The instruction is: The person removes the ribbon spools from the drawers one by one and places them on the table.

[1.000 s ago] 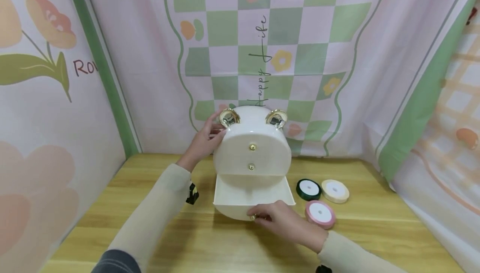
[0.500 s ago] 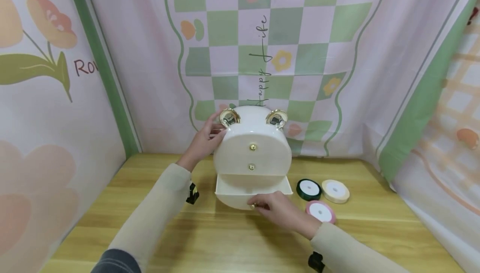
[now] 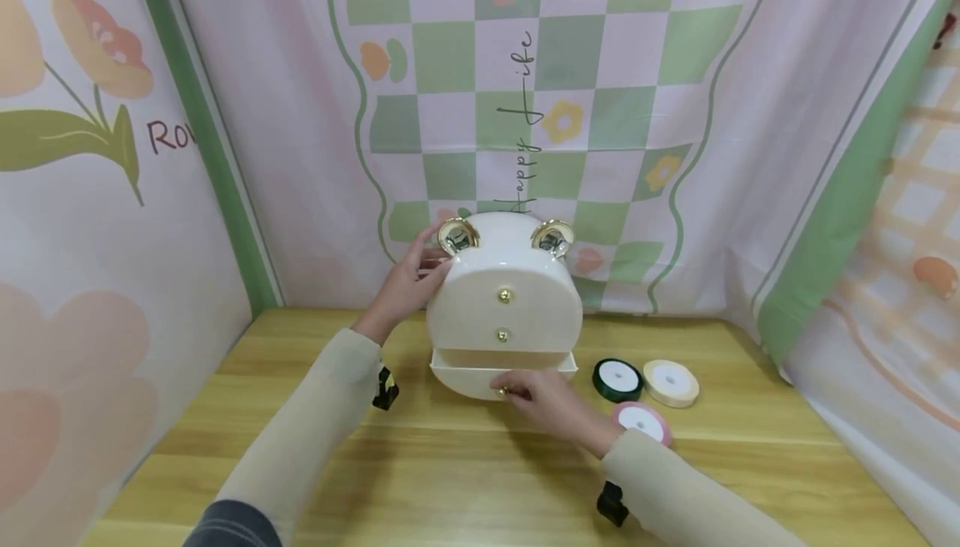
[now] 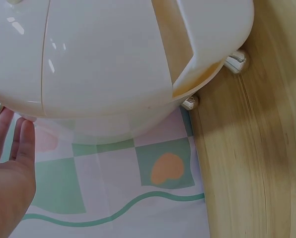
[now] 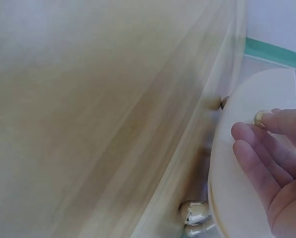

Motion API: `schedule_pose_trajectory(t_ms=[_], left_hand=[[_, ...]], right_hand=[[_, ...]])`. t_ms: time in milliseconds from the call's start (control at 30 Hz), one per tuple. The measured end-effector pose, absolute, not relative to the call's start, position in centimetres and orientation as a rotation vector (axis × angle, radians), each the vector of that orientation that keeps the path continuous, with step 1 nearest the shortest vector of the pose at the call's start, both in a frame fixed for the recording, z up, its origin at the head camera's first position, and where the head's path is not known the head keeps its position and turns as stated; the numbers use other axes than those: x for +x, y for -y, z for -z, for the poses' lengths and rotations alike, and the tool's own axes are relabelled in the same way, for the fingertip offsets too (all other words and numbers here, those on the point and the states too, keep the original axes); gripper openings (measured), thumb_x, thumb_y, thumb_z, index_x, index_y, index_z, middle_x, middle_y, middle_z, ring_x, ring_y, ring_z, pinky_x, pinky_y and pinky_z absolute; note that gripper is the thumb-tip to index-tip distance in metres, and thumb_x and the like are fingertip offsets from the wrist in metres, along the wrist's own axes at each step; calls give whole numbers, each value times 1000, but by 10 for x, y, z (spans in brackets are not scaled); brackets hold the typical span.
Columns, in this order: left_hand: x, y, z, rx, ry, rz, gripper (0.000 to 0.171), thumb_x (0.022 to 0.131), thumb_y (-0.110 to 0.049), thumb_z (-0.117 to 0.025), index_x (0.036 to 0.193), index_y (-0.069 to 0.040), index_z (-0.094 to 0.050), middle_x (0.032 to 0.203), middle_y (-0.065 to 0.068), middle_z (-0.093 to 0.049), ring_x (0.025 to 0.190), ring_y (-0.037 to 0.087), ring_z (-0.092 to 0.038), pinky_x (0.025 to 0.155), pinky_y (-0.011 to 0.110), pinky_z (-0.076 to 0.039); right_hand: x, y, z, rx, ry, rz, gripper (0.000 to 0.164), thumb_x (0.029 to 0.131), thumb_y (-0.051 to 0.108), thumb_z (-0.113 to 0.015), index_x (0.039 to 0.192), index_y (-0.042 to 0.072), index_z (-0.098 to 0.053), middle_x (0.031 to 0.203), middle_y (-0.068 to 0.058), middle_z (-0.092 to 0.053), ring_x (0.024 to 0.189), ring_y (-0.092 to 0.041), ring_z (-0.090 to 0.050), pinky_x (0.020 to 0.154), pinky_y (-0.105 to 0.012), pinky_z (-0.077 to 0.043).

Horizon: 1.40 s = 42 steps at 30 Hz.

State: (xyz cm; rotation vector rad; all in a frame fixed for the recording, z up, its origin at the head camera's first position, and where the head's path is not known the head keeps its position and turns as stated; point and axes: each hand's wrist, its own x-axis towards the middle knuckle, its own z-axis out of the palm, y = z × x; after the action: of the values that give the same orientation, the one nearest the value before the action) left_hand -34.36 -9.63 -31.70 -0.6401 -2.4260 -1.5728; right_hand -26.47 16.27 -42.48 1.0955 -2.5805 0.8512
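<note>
A white rounded drawer box (image 3: 465, 309) with two gold ears stands on the table. Its bottom drawer (image 3: 461, 381) is pulled partway out, and a dark gap shows above the drawer front. My right hand (image 3: 551, 401) pinches the small gold drawer knob (image 5: 259, 117) between thumb and forefinger, with the other fingers near the drawer front. My left hand (image 3: 408, 280) rests against the box's upper left side, just below the gold ear (image 3: 459, 236); in the left wrist view its fingers (image 4: 25, 141) are fairly straight along the edge. Two more gold knobs sit on the closed front above.
To the right of the box lie three ribbon rolls: dark green (image 3: 618, 379), cream (image 3: 671, 383) and pink (image 3: 642, 424), the pink one beside my right wrist. A checked curtain (image 3: 506, 113) hangs right behind the box. Short gold feet (image 4: 236, 61) hold the box above the wooden table (image 3: 420, 480).
My right hand has pushed the bottom drawer inward by its knob, so much less of the drawer's inside shows. The left hand has stayed on the box.
</note>
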Motion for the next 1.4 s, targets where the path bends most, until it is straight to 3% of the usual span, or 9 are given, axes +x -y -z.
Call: schedule_pose_trajectory(t_ms=[367, 933, 1400], left_hand=[[-341, 95, 316, -638, 2419, 1602, 66, 102, -33, -60, 154, -51, -24, 136, 8, -58, 119, 27, -58, 94, 45, -53], [-343, 98, 316, -664, 2407, 1597, 65, 103, -31, -59, 155, -48, -25, 137, 11, -57, 120, 30, -57, 95, 47, -53], [-342, 96, 318, -646, 2427, 1565, 65, 102, -35, -58, 155, -51, -23, 139, 9, -57, 122, 27, -57, 100, 47, -49]], right_hand=[[-280, -159, 429, 1028, 2567, -803, 22, 89, -1, -72, 108, 10, -77, 101, -1, -74, 82, -6, -64, 70, -26, -55], [-298, -155, 431, 1009, 2536, -861, 18, 88, -3, -74, 103, 6, -77, 103, -6, -74, 93, -19, -69, 79, -35, -58], [-294, -159, 426, 1049, 2587, -868, 21, 88, -2, -73, 109, 3, -74, 106, -10, -72, 86, -20, -70, 75, -31, -59]])
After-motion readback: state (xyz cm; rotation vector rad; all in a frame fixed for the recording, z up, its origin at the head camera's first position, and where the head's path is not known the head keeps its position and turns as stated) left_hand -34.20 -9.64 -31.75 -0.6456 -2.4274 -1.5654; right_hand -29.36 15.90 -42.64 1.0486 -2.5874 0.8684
